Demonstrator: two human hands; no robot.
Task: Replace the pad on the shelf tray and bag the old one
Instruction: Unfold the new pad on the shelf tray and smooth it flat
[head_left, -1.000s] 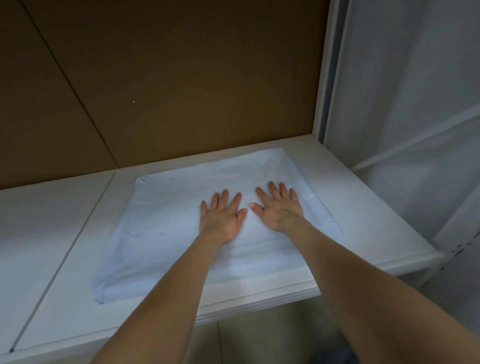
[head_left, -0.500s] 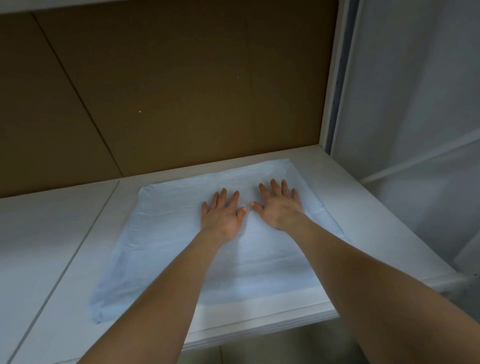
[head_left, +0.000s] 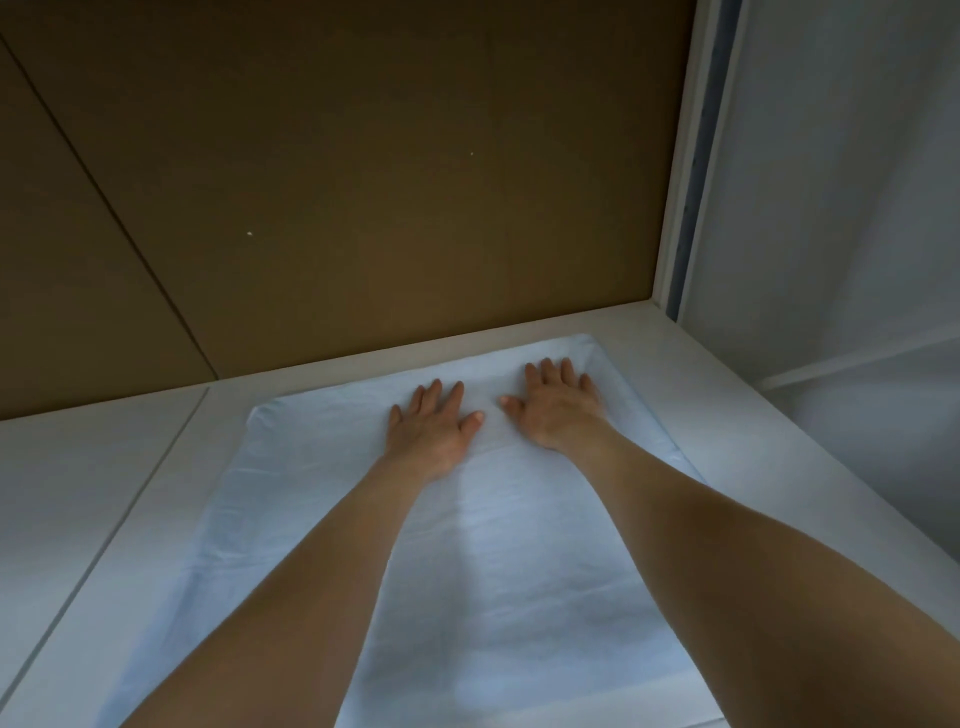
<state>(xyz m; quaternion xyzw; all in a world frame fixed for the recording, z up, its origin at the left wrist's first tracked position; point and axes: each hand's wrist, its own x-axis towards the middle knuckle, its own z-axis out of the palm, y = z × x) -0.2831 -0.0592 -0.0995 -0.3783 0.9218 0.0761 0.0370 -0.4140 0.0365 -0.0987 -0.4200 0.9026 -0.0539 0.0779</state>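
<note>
Pale-blue pad (head_left: 498, 571) lay spread flat on the white shelf tray (head_left: 810, 457). On its far part the left hand (head_left: 431, 431) pressed palm-down with straight fingers; just beside it, apart, the right hand (head_left: 558, 410) pressed likewise, near the back corner.

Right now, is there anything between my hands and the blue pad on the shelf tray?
Nothing visible. The left hand and the right hand both lie flat, palms down, directly on the pad near its far end. The pad lies spread on the white shelf tray.
</note>
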